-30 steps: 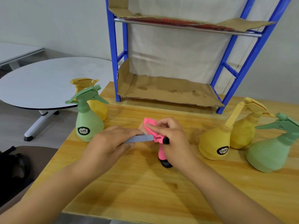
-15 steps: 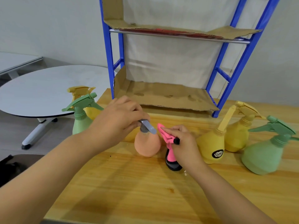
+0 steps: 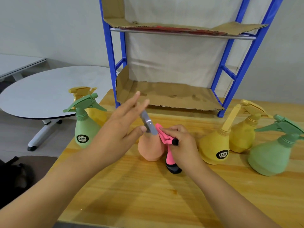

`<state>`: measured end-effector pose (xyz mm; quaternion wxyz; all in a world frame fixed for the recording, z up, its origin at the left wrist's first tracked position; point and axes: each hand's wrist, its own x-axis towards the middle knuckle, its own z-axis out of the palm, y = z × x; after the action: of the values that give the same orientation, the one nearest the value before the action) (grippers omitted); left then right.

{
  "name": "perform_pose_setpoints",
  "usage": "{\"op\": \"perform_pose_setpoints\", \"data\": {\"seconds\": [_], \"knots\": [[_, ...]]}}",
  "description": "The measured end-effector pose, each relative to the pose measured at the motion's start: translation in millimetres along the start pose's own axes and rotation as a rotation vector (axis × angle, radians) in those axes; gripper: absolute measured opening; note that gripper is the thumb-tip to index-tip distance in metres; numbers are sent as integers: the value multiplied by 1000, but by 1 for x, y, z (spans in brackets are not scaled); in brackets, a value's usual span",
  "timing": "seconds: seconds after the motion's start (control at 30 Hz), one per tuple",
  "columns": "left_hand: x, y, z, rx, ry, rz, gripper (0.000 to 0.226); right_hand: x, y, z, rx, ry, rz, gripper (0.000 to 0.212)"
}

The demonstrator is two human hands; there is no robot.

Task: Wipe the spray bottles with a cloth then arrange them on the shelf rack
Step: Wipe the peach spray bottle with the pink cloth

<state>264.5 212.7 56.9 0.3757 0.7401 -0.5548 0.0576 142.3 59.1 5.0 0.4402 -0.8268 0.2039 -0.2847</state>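
Wooden table [image 3: 148, 203], blue shelf rack [image 3: 246, 63] behind, orange bottle [image 3: 150, 150] central, green bottle [image 3: 85, 132] and yellow bottle [image 3: 97, 115] left, three bottles [image 3: 213, 150] right

A plain, office-like workroom: bare white walls [image 3: 49, 30], a round pale-grey table [image 3: 49, 89] on a white castered leg [image 3: 41, 134], and a light wooden workbench [image 3: 148, 195] carrying a blue metal shelf rack [image 3: 246, 51] lined with brown cardboard [image 3: 172, 96].

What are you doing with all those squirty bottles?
A person is wiping spray bottles. The right hand pinches a pink cloth against the grey sprayer of the orange bottle; the left hand, fingers straight, is at the sprayer. Five more bottles stand on the table. None is on the shelf rack yet.
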Motion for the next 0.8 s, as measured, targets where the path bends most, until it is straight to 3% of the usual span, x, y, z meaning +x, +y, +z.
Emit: {"op": "perform_pose_setpoints", "data": {"seconds": [0.1, 0.2, 0.4, 0.57, 0.73, 0.8], "knots": [[2, 4, 8, -119, 85, -177, 71, -2, 1, -2, 1, -13, 33, 45], [2, -1, 20, -178, 122, -299, 61, -4, 2, -4, 2, -7, 34, 49], [4, -10, 37, -281, -132, -448, 51, -8, 6, -8, 16, 58, 26, 64], [1, -6, 57, -209, 22, -533, 40, -11, 4, -10, 32, 148, 15, 60], [2, -5, 62, -422, 171, -732, 58, -15, 7, -12, 62, 250, 4, 58], [8, -4, 55, -486, 218, -707, 67, -20, 9, -12, 75, 274, -16, 58]]}}
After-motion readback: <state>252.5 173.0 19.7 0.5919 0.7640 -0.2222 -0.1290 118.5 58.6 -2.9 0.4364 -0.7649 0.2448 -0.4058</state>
